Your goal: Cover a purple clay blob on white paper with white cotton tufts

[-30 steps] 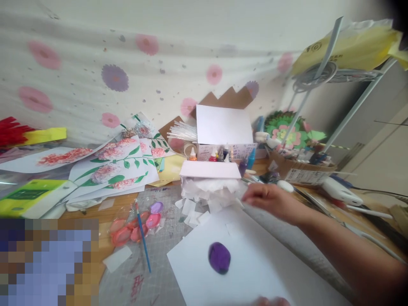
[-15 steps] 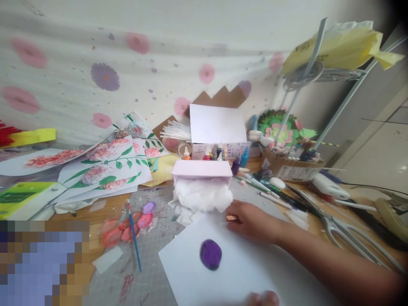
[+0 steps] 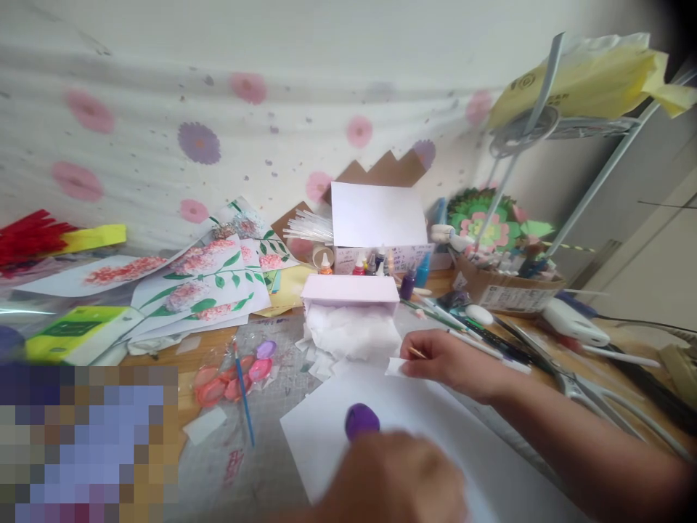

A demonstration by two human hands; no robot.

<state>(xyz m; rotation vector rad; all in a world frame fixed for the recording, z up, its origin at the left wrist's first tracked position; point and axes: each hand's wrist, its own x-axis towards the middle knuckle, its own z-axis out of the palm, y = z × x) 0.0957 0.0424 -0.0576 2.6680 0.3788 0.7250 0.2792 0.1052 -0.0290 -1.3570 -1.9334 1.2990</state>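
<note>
A white sheet [image 3: 321, 436] lies before me, with a round, glossy purple piece [image 3: 362, 420] on it; whether it is paint or a small dish I cannot tell. My left hand [image 3: 397, 476], smeared by motion, is over the sheet's near part and covers the purple piece's lower edge. Whether its fingers hold anything does not show. At the sheet's far right edge my right hand [image 3: 443, 363] is closed, pinching a small white paper piece [image 3: 395, 367]. A thin wooden stick [image 3: 418, 352] also shows between its fingers. Just beyond is a pinkish-white box [image 3: 351, 288] with white tissue [image 3: 353, 330] coming out.
Left of the sheet, a blue brush [image 3: 245, 399] rests across coral and pink palette dishes [image 3: 226, 381]. Painted flower sheets [image 3: 201, 290] are behind them. Paint bottles [image 3: 408, 280] stand behind the box. Large scissors [image 3: 588, 396] and a carton [image 3: 512, 290] are at right.
My left hand has come up from the bottom edge to the purple piece. My right hand now shows a white paper piece in its fingers. The whole view has shifted slightly.
</note>
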